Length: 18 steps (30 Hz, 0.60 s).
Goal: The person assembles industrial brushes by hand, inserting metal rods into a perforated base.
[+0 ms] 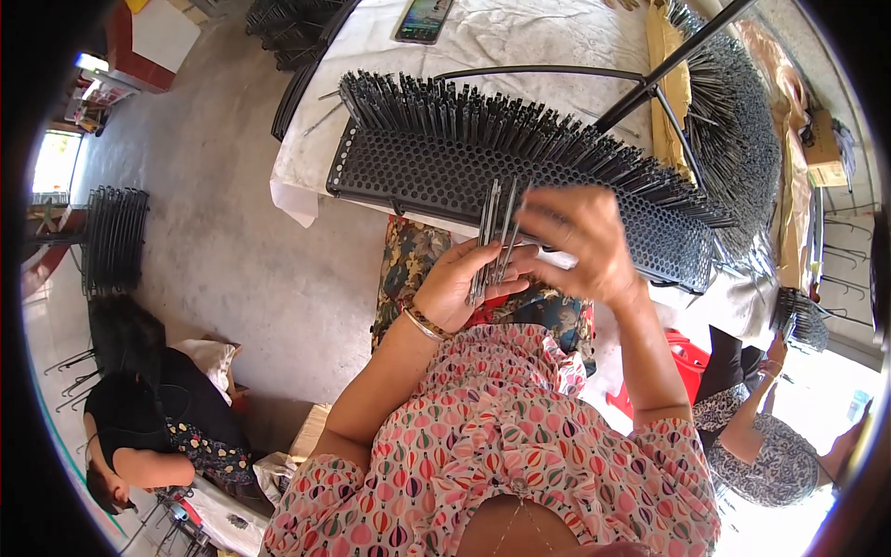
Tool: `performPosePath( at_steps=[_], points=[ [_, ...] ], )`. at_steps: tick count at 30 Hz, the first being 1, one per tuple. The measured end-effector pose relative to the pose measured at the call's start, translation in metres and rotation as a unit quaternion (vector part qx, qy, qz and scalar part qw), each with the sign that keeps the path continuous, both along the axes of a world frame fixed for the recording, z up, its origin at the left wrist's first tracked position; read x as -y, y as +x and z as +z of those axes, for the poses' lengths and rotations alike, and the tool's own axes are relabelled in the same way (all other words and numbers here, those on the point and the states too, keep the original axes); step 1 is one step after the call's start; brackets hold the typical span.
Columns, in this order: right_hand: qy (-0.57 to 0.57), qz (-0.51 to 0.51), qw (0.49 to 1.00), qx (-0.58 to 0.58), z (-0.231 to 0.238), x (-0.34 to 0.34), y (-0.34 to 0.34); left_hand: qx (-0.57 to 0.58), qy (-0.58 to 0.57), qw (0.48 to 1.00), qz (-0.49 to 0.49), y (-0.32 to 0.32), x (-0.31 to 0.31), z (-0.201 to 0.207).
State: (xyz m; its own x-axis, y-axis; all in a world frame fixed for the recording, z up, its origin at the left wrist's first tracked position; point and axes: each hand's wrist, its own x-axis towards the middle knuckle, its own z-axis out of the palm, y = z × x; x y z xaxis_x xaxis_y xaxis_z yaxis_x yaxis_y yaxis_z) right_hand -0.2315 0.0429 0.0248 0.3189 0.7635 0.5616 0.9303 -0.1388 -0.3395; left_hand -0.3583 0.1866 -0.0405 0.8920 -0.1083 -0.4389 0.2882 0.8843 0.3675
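Observation:
My left hand (455,283) is closed around a small bundle of thin dark metal rods (484,232), which stand roughly upright over the near edge of the rack. Just right of the rods is my right hand (580,243), its fingers smeared by motion, so whether it holds a rod cannot be made out. Beyond both hands lies a long black perforated rack (418,167) with rows of round holes. Many dark rods (483,116) stand packed in its far rows, while holes along its near side are bare.
A large heap of similar rods (738,139) lies at the right beside yellow wrapping (670,93). A black metal bar (682,60) crosses the cloth-covered table (520,32), where a phone (424,20) lies. Other people sit at the left (158,418) and right (766,446).

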Motion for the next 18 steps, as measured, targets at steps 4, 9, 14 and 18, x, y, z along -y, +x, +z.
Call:
performPosePath(
  at_steps=[4,9,14,18],
  points=[
    [-0.067,0.084,0.994,0.038,-0.031,0.01,-0.021,0.026,0.011,1.0,0.003,-0.001,0.0,-0.017],
    [-0.06,0.09,0.988,0.112,-0.042,0.018,-0.023,-0.001,0.033,0.999,0.003,-0.002,0.006,-0.019],
    [0.018,0.071,0.993,0.088,-0.031,0.022,-0.014,0.01,0.011,1.0,-0.008,0.005,0.01,0.008],
    [0.129,-0.129,0.979,-0.088,-0.005,0.022,0.005,0.031,0.098,0.993,-0.062,0.011,0.015,0.015]
  ],
)
